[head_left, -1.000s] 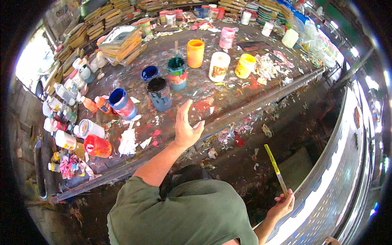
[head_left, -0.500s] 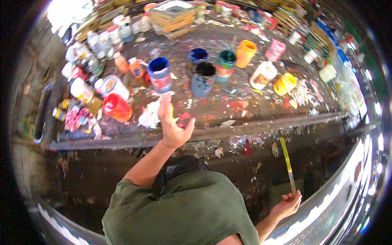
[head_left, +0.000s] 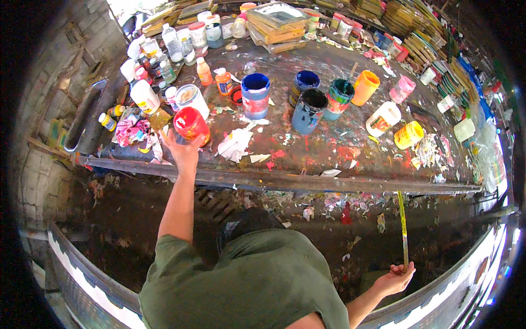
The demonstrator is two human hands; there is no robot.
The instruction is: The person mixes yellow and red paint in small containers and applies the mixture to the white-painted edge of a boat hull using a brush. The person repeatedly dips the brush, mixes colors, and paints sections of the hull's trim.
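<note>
My left hand is at the left part of the table, its fingers spread apart at the near side of a red paint jar. Whether the fingertips touch the jar I cannot tell. A white tub stands just behind it, and a crumpled white rag lies to its right. Low on the right, away from the table, my right hand is closed around the lower end of a thin flat stick. Yellow paint covers the stick's upper part, which points up toward the table edge.
Open paint jars in blue, black, green and orange stand mid-table. A white jar and a yellow jar lean at the right. Bottles crowd the back left; wooden frames are stacked behind. Scraps litter the floor.
My left hand has moved left, from in front of the blue jar to the red jar. My right hand still holds the stick. The view has shifted, so the table sits further right.
</note>
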